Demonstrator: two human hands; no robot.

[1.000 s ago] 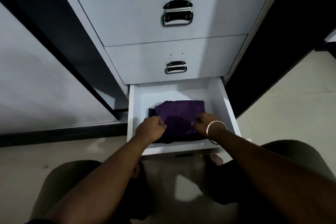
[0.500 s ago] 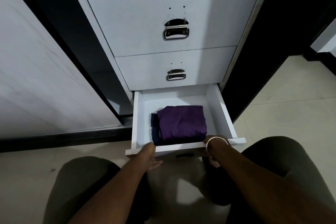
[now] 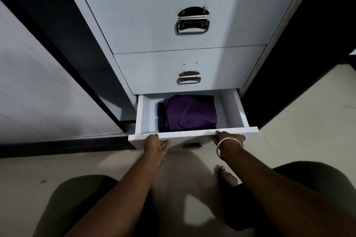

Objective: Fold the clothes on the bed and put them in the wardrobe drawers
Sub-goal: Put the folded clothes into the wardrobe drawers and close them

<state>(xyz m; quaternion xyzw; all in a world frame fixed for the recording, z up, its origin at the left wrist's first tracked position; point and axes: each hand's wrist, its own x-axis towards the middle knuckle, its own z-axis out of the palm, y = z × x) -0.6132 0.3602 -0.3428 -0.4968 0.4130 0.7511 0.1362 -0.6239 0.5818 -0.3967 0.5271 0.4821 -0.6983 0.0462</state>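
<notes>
Home bedroom: white laminate wardrobe drawer stack (image 3: 192, 31) with metal drop handles (image 3: 192, 23), folded purple garment (image 3: 190, 113) in open bottom drawer (image 3: 192, 133), pale tiled floor (image 3: 308, 121).

Both arms reach forward and down to the front panel of the bottom drawer (image 3: 192, 134). The left hand (image 3: 155, 145) lies against the panel's left part, fingers extended. The right hand (image 3: 230, 138), a metal bangle (image 3: 228, 145) on its wrist, presses the panel's right part, thumb at its top edge.
</notes>
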